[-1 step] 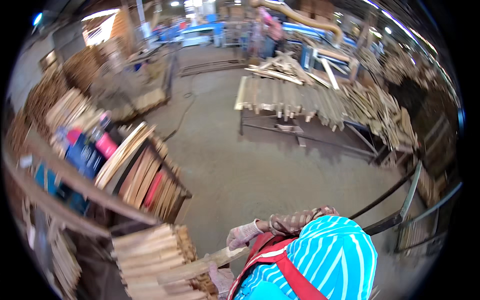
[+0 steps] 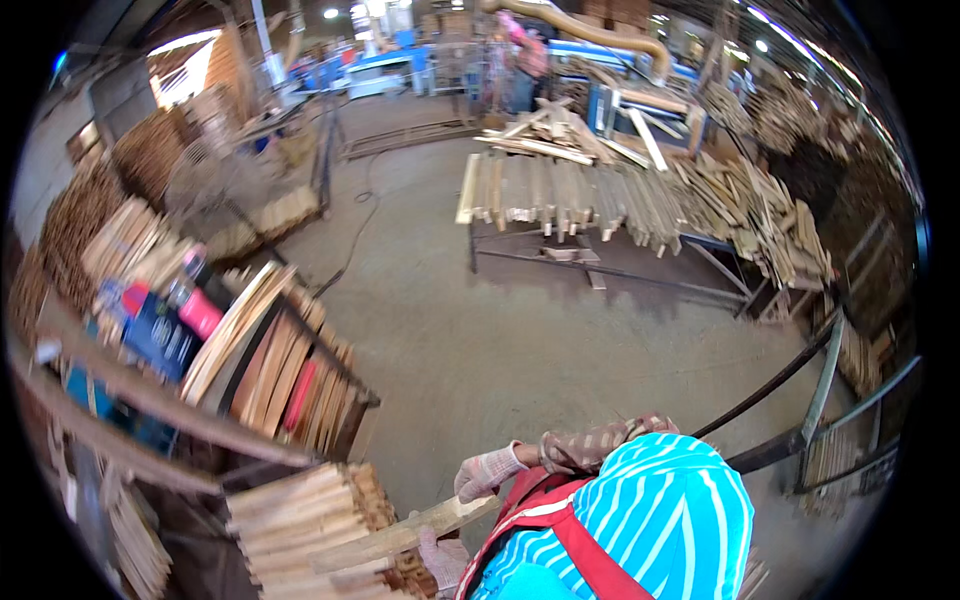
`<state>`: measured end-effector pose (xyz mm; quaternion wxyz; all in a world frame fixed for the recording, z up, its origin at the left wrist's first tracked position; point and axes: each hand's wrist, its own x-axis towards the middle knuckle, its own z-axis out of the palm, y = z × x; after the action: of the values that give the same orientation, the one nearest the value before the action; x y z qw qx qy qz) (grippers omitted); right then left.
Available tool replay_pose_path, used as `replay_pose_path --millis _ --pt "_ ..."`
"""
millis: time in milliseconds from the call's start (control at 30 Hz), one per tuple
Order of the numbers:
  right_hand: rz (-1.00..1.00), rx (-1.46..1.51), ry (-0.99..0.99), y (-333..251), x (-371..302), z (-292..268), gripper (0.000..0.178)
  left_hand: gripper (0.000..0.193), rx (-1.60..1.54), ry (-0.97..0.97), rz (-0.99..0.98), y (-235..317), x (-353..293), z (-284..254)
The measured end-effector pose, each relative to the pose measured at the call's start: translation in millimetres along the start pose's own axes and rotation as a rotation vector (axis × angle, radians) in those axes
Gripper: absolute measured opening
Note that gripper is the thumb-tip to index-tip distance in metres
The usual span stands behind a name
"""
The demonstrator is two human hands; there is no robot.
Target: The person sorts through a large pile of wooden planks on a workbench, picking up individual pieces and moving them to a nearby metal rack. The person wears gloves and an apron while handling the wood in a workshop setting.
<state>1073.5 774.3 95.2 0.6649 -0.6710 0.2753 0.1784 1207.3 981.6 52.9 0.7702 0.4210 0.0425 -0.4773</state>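
Item: wood slat (image 2: 400,538), lower centre, lying across top of slat stack (image 2: 300,525). A gloved hand (image 2: 487,470) rests on slat's right end, fingers curled; a 2nd gloved hand (image 2: 443,556) under it, grip unclear. Whose hands: can't tell. Open concrete floor (image 2: 520,330) btwn stack, leaning boards (image 2: 270,360) and lumber rack (image 2: 600,195).

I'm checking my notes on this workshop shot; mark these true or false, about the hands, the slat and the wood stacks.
1. Both hands wear gloves. True: the upper hand and the lower hand are both gloved.
2. The wooden slat at the hands is painted blue. False: it is bare pale wood.
3. Long boards lie across a metal rack. True.
4. The stack of slats nearest the hands is on their right. False: it is on their left.
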Motion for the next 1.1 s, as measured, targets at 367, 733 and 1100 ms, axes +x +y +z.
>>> replay_pose_path --millis 367,733,1100 --pt "0.011 -0.162 0.901 118 -149 -251 0.048 0.045 0.833 -0.342 0.012 -136 196 295" --pt "0.013 -0.159 1.49 163 -240 -335 0.051 0.045 2.132 -1.497 0.002 -256 276 548" --pt "0.752 0.314 1.216 191 -344 -370 0.034 0.038 1.727 -3.155 0.582 -437 226 788"
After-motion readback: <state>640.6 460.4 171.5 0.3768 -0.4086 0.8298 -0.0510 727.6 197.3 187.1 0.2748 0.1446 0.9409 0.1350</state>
